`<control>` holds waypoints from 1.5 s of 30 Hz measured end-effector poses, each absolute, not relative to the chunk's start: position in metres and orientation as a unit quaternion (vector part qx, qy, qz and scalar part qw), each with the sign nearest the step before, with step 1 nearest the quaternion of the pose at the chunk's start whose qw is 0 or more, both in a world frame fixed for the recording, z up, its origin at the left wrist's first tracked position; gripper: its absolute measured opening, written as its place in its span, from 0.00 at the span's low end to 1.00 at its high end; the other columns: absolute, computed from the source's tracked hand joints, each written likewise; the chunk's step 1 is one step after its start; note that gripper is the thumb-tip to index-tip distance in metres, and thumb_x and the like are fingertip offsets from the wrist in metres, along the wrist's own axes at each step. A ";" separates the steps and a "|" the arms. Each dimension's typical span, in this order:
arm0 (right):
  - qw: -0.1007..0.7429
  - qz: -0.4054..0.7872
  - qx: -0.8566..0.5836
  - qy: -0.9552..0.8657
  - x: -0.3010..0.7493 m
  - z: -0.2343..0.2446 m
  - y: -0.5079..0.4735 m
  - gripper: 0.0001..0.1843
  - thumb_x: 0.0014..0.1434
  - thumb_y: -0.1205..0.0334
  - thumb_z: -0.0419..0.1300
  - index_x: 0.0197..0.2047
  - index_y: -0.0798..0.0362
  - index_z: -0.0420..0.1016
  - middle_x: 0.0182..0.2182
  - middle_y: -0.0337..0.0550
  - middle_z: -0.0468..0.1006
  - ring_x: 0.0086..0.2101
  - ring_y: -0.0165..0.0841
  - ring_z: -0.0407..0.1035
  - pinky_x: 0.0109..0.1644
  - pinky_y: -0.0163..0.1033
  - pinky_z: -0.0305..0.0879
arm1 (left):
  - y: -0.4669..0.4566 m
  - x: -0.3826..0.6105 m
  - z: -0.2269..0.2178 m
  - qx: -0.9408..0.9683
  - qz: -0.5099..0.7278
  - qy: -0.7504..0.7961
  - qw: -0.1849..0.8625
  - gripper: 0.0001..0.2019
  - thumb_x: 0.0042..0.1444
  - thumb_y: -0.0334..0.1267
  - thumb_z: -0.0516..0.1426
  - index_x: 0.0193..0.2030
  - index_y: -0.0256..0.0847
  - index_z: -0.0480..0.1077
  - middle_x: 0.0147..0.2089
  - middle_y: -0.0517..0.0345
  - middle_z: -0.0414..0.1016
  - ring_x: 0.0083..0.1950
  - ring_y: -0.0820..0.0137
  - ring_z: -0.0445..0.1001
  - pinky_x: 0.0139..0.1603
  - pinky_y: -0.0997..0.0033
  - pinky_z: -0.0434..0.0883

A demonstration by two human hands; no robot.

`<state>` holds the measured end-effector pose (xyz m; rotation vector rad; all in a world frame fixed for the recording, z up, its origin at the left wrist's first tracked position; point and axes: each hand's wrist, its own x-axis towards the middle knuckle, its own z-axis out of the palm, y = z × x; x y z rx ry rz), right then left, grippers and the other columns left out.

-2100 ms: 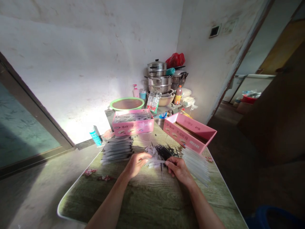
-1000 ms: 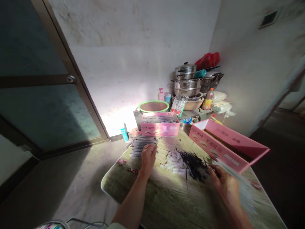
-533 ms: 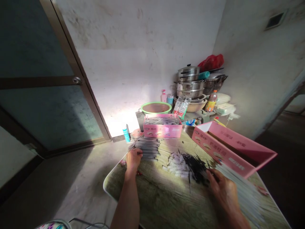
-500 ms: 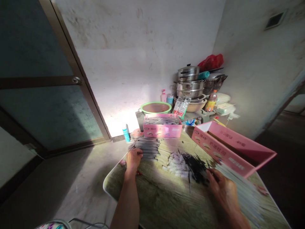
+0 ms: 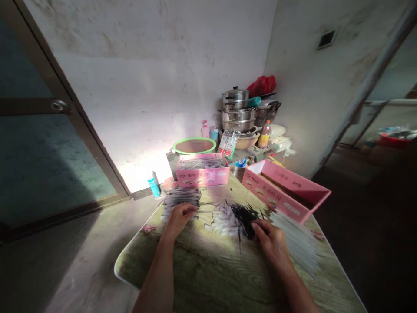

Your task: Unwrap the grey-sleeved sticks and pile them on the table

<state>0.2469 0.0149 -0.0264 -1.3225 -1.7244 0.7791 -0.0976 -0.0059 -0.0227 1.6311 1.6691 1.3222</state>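
My left hand (image 5: pixel 180 221) is closed in a pinch at the front of a pile of thin grey sticks (image 5: pixel 182 198). A thin stick (image 5: pixel 206 211) reaches rightward from its fingertips. My right hand (image 5: pixel 272 239) has its thumb and fingers together at the edge of a heap of short black sticks (image 5: pixel 243 217); what they grip is too small to make out. Between the hands lies a heap of short whitish tube-like pieces (image 5: pixel 223 221). Long pale translucent sticks (image 5: pixel 298 243) are spread out to the right of my right hand.
A pink box (image 5: pixel 202 177) filled with grey sticks stands at the table's back, with another open pink box (image 5: pixel 276 191) on the right. Behind are a green-rimmed basin (image 5: pixel 194 140), stacked steel pots (image 5: pixel 237 115) and a bottle (image 5: pixel 264 134). The table (image 5: pixel 202 274) has a rounded left corner.
The view has turned to the right. My left hand has shifted off the grey sticks toward the whitish pieces, and a thin stick now shows at its fingertips. My right hand stays by the black heap.
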 end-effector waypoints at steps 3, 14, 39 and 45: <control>0.389 0.411 -0.484 -0.667 0.238 -0.022 0.011 0.24 0.62 0.41 0.53 0.26 0.51 0.71 0.18 0.39 0.73 0.17 0.30 0.64 0.23 0.36 0.59 | 0.000 -0.060 -0.027 0.618 0.467 0.564 0.287 0.06 0.49 0.34 0.61 0.32 0.38 0.80 0.26 0.60 0.77 0.28 0.71 0.73 0.28 0.76 0.67; 0.358 0.538 -0.453 -0.615 0.238 -0.032 0.011 0.27 0.60 0.36 0.55 0.27 0.52 0.68 0.13 0.33 0.70 0.13 0.26 0.59 0.17 0.32 0.53 | 0.004 -0.029 -0.037 0.618 0.452 0.545 0.342 0.07 0.49 0.35 0.62 0.34 0.36 0.80 0.23 0.60 0.75 0.23 0.73 0.70 0.24 0.75 0.67; 0.373 0.598 -0.445 -0.552 0.240 -0.026 0.011 0.27 0.54 0.35 0.59 0.29 0.54 0.70 0.14 0.32 0.69 0.12 0.23 0.58 0.15 0.30 0.48 | 0.001 -0.024 -0.025 0.591 0.458 0.514 0.421 0.05 0.46 0.36 0.62 0.30 0.38 0.79 0.22 0.58 0.77 0.23 0.70 0.72 0.26 0.71 0.70; 0.360 0.611 -0.445 -0.546 0.242 -0.025 0.010 0.27 0.53 0.35 0.61 0.30 0.53 0.70 0.14 0.33 0.71 0.13 0.24 0.61 0.14 0.30 0.51 | 0.002 -0.027 -0.028 0.597 0.454 0.518 0.412 0.06 0.46 0.37 0.61 0.29 0.39 0.78 0.21 0.59 0.75 0.22 0.70 0.72 0.26 0.71 0.69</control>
